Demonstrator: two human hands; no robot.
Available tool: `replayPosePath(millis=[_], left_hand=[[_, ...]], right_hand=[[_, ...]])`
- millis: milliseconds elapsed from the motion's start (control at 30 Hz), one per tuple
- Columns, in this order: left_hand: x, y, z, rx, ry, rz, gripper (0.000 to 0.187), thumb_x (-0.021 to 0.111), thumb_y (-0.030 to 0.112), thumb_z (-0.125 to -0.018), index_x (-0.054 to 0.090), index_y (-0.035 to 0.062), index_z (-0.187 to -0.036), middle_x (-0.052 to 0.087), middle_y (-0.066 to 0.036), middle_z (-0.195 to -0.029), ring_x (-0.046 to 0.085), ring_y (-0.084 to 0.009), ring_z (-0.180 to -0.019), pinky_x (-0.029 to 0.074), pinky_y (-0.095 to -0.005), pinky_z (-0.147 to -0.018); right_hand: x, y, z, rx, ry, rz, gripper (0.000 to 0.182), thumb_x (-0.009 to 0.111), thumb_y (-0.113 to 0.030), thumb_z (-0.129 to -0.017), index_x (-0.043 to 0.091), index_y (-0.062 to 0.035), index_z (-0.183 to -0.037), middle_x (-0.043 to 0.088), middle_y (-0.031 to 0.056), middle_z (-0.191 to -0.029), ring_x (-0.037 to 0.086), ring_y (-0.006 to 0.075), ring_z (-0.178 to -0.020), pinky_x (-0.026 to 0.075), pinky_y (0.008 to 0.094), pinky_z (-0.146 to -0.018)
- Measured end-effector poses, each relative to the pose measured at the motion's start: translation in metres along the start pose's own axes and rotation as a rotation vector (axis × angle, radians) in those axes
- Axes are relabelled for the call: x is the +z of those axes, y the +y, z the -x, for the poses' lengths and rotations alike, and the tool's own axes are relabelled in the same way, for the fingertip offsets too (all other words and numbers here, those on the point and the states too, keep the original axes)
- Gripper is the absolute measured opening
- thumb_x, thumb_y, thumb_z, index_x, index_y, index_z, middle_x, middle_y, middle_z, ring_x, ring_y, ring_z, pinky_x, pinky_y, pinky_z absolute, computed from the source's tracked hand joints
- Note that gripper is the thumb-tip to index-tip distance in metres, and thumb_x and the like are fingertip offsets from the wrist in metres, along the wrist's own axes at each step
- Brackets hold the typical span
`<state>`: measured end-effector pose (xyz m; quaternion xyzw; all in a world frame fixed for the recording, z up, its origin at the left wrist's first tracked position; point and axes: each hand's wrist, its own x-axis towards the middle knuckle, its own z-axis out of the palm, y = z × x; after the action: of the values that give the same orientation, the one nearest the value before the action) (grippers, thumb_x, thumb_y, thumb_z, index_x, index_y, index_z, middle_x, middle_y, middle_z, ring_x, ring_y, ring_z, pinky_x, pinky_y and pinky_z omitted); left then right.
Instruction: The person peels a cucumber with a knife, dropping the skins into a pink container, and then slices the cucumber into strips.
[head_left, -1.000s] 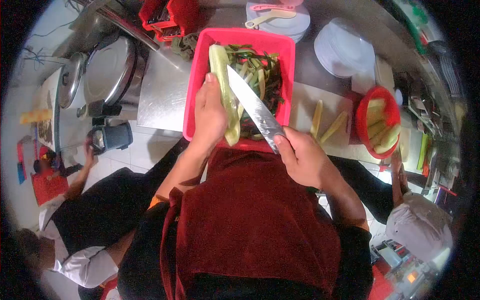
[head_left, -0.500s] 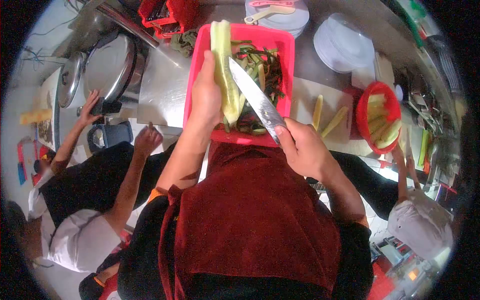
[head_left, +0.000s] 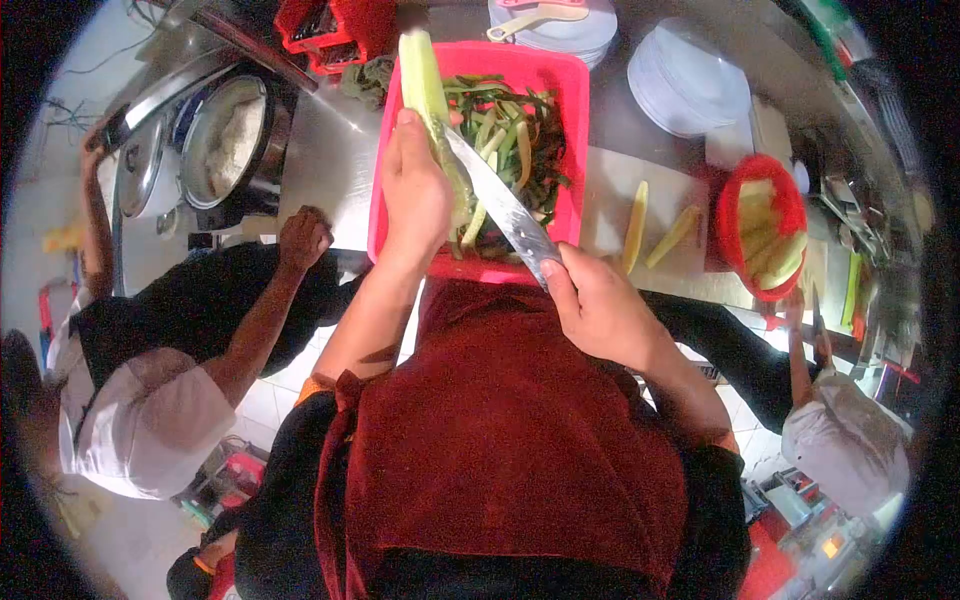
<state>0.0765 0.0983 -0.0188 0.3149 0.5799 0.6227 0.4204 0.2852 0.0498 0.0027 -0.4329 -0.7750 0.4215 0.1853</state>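
My left hand (head_left: pixel 415 195) is wrapped round a long peeled cucumber piece (head_left: pixel 424 80), held upright above the left side of a pink plastic tub (head_left: pixel 578 130). In my right hand (head_left: pixel 605 300) is the handle of a large kitchen knife (head_left: pixel 500 205). Its blade slants up to the left, with the tip against or just beside the cucumber near my left fingers; the exact contact is hard to see. Green peel strips and pale cucumber trimmings (head_left: pixel 520 150) lie inside the tub below the blade.
Two cucumber pieces (head_left: pixel 637 225) rest on a cutting board (head_left: pixel 660 185) at right. Beyond it stands a red basket (head_left: pixel 725 215) of peeled pieces. Plates (head_left: pixel 685 85) are stacked behind. Co-workers flank me; a large pot (head_left: pixel 225 140) stands at left.
The cucumber has turned and its top leans further left; the knife has shifted slightly left with it. At left, a co-worker has lifted the pot's lid, showing pale contents.
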Motion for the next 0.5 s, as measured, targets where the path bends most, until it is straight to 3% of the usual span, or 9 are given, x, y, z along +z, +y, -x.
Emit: replayPosePath(millis=[133, 200, 267, 433, 500], left_hand=[[0.003, 0.0, -0.001, 0.026, 0.037, 0.008, 0.051, 0.032, 0.038, -0.106, 0.065, 0.0004, -0.1, 0.059, -0.003, -0.082, 0.051, -0.0102, -0.073, 0.04, -0.025, -0.065], [0.006, -0.003, -0.005, 0.022, 0.053, 0.023, 0.05, 0.032, 0.038, -0.106, 0.065, 0.0005, -0.101, 0.059, -0.003, -0.082, 0.051, -0.01, -0.073, 0.04, -0.025, -0.065], [0.006, -0.01, -0.008, -0.023, 0.053, 0.186, 0.048, 0.029, 0.04, -0.105, 0.062, 0.0039, -0.102, 0.057, -0.006, -0.075, 0.052, -0.0142, -0.065, 0.043, -0.0291, -0.06], [0.008, -0.012, -0.006, 0.027, 0.039, 0.139, 0.048, 0.028, 0.039, -0.105, 0.06, 0.004, -0.103, 0.057, -0.006, -0.075, 0.052, -0.0146, -0.065, 0.042, -0.0294, -0.06], [0.006, -0.011, 0.0, 0.051, 0.023, 0.081, 0.048, 0.028, 0.039, -0.105, 0.06, 0.004, -0.104, 0.057, -0.006, -0.075, 0.052, -0.0146, -0.065, 0.042, -0.0292, -0.06]], right_hand=[[0.001, -0.006, 0.004, 0.054, -0.025, -0.025, 0.022, 0.047, -0.019, -0.099, 0.053, 0.0013, -0.093, 0.057, 0.0269, -0.076, 0.057, 0.0478, -0.076, 0.044, 0.0496, -0.065], [0.005, -0.01, 0.002, 0.044, 0.021, -0.002, 0.021, 0.051, -0.018, -0.096, 0.053, 0.0007, -0.087, 0.059, 0.0269, -0.074, 0.058, 0.0491, -0.072, 0.045, 0.055, -0.063], [0.013, -0.003, 0.002, 0.058, 0.006, -0.01, 0.021, 0.049, -0.019, -0.098, 0.053, 0.0008, -0.091, 0.059, 0.027, -0.077, 0.058, 0.0486, -0.075, 0.045, 0.0529, -0.065], [0.015, 0.004, 0.0, 0.054, 0.031, -0.072, 0.021, 0.047, -0.019, -0.099, 0.053, 0.0006, -0.095, 0.058, 0.0271, -0.078, 0.057, 0.0483, -0.077, 0.044, 0.0506, -0.067], [0.009, 0.001, 0.006, -0.005, 0.096, -0.037, 0.021, 0.05, -0.019, -0.096, 0.051, 0.0002, -0.089, 0.059, 0.0276, -0.075, 0.059, 0.0493, -0.071, 0.044, 0.0572, -0.063]])
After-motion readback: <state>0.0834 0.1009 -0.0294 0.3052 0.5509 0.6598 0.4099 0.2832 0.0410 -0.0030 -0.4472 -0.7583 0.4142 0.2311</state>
